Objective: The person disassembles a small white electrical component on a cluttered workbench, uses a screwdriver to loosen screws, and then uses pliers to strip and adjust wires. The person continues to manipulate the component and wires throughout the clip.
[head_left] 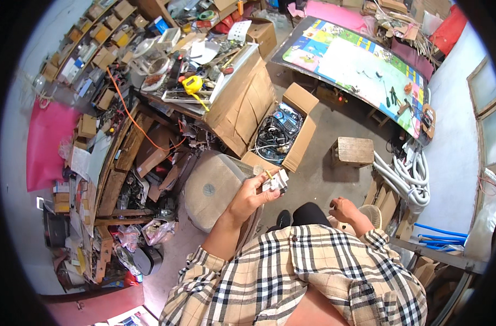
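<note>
In my left hand (pixel 252 196), raised above the edge of a round-cornered mesh seat (pixel 207 190), is a small white fixture (pixel 275 183) with a yellow piece on top; my fingers and thumb are closed round it. Lower on the right, my right hand (pixel 344 209) hangs loosely over by my dark-trousered knee, fingers slightly bent and apart, with nothing visible in it. An open cardboard box (pixel 299 145) of tangled cables and blue-labelled items sits just beyond my left hand.
A wooden block stool (pixel 354 146) stands ahead-right, beside white coiled hose (pixel 411 185). A tilted board with tools (pixel 340 57) is farther back. A cluttered bench (pixel 191 98) and crowded shelving line the left, with an orange cord (pixel 129 114). Blue tubes (pixel 438 233) lie at right.
</note>
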{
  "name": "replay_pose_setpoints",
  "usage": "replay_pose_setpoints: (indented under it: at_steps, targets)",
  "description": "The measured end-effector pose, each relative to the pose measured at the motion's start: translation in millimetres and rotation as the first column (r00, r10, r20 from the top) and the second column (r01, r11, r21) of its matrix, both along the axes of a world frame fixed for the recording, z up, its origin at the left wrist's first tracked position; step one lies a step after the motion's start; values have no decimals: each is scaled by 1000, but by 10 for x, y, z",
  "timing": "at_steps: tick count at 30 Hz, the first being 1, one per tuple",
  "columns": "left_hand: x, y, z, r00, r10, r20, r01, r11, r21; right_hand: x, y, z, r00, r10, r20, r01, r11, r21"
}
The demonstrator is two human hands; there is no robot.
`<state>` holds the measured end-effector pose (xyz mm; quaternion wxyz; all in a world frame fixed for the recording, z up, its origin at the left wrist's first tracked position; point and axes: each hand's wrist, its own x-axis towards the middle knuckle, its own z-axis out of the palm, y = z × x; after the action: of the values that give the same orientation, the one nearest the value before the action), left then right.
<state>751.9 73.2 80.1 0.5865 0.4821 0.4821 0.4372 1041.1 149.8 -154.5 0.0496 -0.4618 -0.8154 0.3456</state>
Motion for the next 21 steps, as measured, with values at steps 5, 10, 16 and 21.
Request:
replay_pose_setpoints:
  at_steps: [5, 10, 16, 21]
  targets:
    - [435, 597, -61, 1000, -29, -8, 28, 996, -91, 425, 391, 151, 998, -34, -51, 36, 999, 38]
    - [1354, 1109, -341, 998, -62, 2, 59, 939, -339, 860, 783, 252, 952, -63, -298, 65, 998, 0]
    - [2199, 2515, -646, 945, -312, -103, 189, 772, -607, 1414, 1538, 340, 895, -338, -291, 323, 941, -99]
    - [2835, 3247, -705, 883, -462, -86, 319, 724, -612, 2178, 1878, 334, 755, -582, -301, 556, 813, -176]
